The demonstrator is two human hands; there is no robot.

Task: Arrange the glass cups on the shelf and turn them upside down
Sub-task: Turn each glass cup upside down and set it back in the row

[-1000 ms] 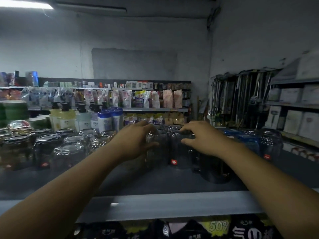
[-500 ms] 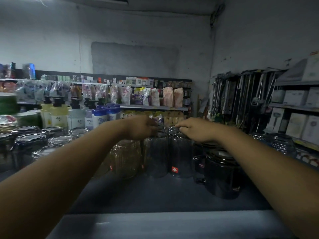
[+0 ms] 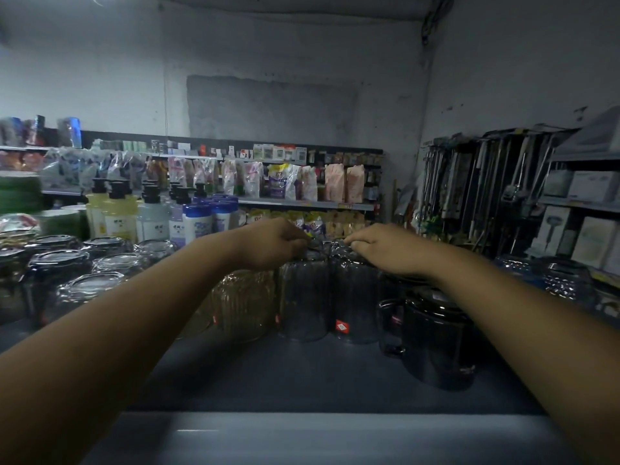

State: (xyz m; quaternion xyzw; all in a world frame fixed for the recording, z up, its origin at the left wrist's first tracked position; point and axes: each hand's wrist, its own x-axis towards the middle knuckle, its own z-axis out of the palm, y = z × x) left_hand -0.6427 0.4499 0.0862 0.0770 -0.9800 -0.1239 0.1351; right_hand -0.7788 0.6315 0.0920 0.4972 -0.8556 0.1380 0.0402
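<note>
1. Fingers (image 3: pixel 297 242) of the left hand (image 3: pixel 271 243): curled, tips bunched with the thumb, pinching the top edge of the left rear cup (image 3: pixel 315 249).
2. Fingers (image 3: pixel 356 245) of the right hand (image 3: pixel 385 251): likewise curled, pinching the top edge of the right rear cup (image 3: pixel 336 249). Both forearms reach in over the shelf front.
3. Rear cups: two clear glasses, side by side between the hands, at the back of the shelf (image 3: pixel 302 374). Only their glinting tops show, so the end that faces up cannot be told.
4. Front clear cups, two: one on the left (image 3: pixel 303 302), one on the right (image 3: pixel 355 305), touching each other directly before the rear pair. Long axis vertical. Each carries a small red label near its foot. The dim light hides which end is the mouth.
5. Amber ribbed cup (image 3: pixel 245 305), one: just left of the clear pair, long axis vertical.
6. Dark mug (image 3: pixel 436 340), one: right of the clear pair and nearer the shelf edge, upright, handle pointing left.
7. Inverted cups (image 3: pixel 87 286), at least six: a cluster at the far left of the shelf, thick flat bases up, mouths down.
8. Patterned glass jars (image 3: pixel 567 280), two: far right, beyond the right forearm.
9. Pump bottles (image 3: pixel 117 213): several behind the inverted cluster, with blue-capped white bottles (image 3: pixel 198 223) beside them.
</note>
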